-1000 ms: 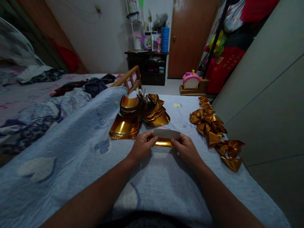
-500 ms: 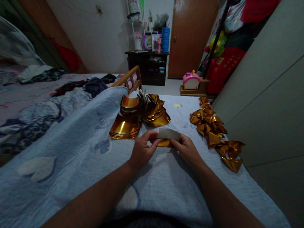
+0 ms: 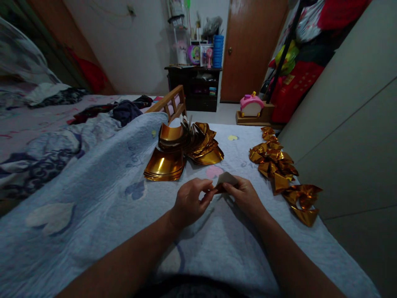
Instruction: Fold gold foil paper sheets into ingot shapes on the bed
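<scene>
A small sheet of paper (image 3: pixel 227 179), grey on the side facing up and gold beneath, is held above the bed cover between both hands. My left hand (image 3: pixel 194 200) pinches its left corner between thumb and fingers. At its right side, my right hand (image 3: pixel 245 194) grips it, thumb in front and fingers behind. Beyond my hands lies a fanned pile of shiny gold sheets (image 3: pixel 164 164). To the right, folded gold pieces (image 3: pixel 274 161) lie in a row along the bed's edge.
Under everything spreads a light blue quilt (image 3: pixel 124 231). A wooden rail (image 3: pixel 169 100) stands behind the gold pile. Rumpled clothes (image 3: pixel 125 112) lie at the left. A pink toy (image 3: pixel 252 105) sits beyond the far edge, and a pale cabinet (image 3: pixel 350 136) borders the right side.
The paper's left corner has been folded or bent inward, so the sheet looks narrower. My left hand has turned and shifted slightly right and down, its fingers now pinching that corner.
</scene>
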A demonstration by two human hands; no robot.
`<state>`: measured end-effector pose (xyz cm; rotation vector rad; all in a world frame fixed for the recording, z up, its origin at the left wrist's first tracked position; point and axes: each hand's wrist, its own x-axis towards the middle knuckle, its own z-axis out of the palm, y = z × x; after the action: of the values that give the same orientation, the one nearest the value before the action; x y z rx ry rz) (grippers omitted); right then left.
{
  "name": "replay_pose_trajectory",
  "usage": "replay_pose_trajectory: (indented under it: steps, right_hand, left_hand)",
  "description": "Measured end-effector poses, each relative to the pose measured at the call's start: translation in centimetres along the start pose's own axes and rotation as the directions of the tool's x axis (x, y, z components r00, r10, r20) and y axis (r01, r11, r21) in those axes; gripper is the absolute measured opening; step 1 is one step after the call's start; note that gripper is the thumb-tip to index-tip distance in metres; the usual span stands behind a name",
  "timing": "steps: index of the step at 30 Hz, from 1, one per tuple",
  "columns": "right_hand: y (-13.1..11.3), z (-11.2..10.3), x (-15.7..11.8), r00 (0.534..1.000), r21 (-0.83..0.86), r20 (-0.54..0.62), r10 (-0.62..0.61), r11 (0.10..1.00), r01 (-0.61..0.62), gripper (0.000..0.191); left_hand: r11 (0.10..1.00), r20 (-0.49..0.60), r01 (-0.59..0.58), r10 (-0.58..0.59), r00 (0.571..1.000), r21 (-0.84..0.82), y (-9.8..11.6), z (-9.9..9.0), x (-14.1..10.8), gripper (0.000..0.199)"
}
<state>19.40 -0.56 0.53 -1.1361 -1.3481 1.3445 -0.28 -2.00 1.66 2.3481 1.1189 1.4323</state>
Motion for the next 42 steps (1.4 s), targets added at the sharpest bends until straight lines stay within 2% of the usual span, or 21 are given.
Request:
replay_pose_trajectory:
  steps: [10,15,17,19,21,23,27,30,35,38,42]
  right_hand:
    - [-0.4,0.2,-0.1,1.0,-0.001,0.001,-0.03,1.0,0.03,0.024]
    - [-0.4,0.1,-0.1,1.0,-0.018,0.002,-0.021,1.0,0.021,0.024]
    - [-0.3,0.1,-0.1,1.0,-0.019,-0.001,-0.012,1.0,0.012,0.024]
    - [-0.2,0.1,-0.1,1.0,-0.042,-0.031,-0.004,0.999,0.003,0.024]
    - [-0.2,0.2,-0.1,0.997,-0.073,-0.072,0.003,0.997,-0.009,0.026]
    - [-0.1,0.2,-0.1,0.995,-0.074,-0.098,0.003,0.997,-0.01,0.029]
    - [0.2,0.1,0.0,0.994,-0.119,-0.109,-0.034,0.993,0.021,0.031]
    - [0.3,0.1,-0.1,0.988,-0.316,-0.123,-0.091,0.948,0.047,0.026]
    - [-0.1,0.4,-0.3,0.983,-0.641,-0.136,-0.12,0.767,0.005,0.016]
    - [-0.3,0.8,-0.3,0.98,-0.748,-0.184,-0.073,0.657,-0.092,0.016]
    - [-0.3,1.4,-0.2,0.976,-0.821,-0.218,-0.017,0.543,-0.175,0.024]
  left_hand:
    - [0.996,0.035,-0.082,0.081,0.996,0.034,0.4,-0.2,0.0,0.013]
    - [0.989,-0.016,-0.151,0.151,0.988,0.0,0.4,-0.1,0.0,0.023]
    - [0.998,-0.029,-0.057,0.056,0.998,-0.029,0.5,0.0,0.0,0.026]
    - [0.99,-0.029,0.112,-0.115,0.993,-0.08,0.6,0.1,0.1,0.03]
    - [0.949,-0.016,0.274,-0.28,0.96,-0.153,0.7,0.1,0.3,0.031]
    - [0.892,0.014,0.389,-0.396,0.918,-0.232,0.5,0.2,0.5,0.03]
    - [0.791,0.119,0.523,-0.514,0.849,-0.317,-0.4,0.6,0.8,0.021]
    - [0.798,0.199,0.545,-0.508,0.838,-0.256,-1.1,0.9,1.0,0.005]
    - [0.89,0.242,0.455,-0.434,0.868,-0.033,-1.7,1.3,1.1,0.012]
    - [0.919,0.282,0.372,-0.395,0.874,0.135,-1.9,1.5,1.1,0.014]
    - [0.901,0.335,0.271,-0.385,0.86,0.34,-2.1,1.8,0.8,0.013]
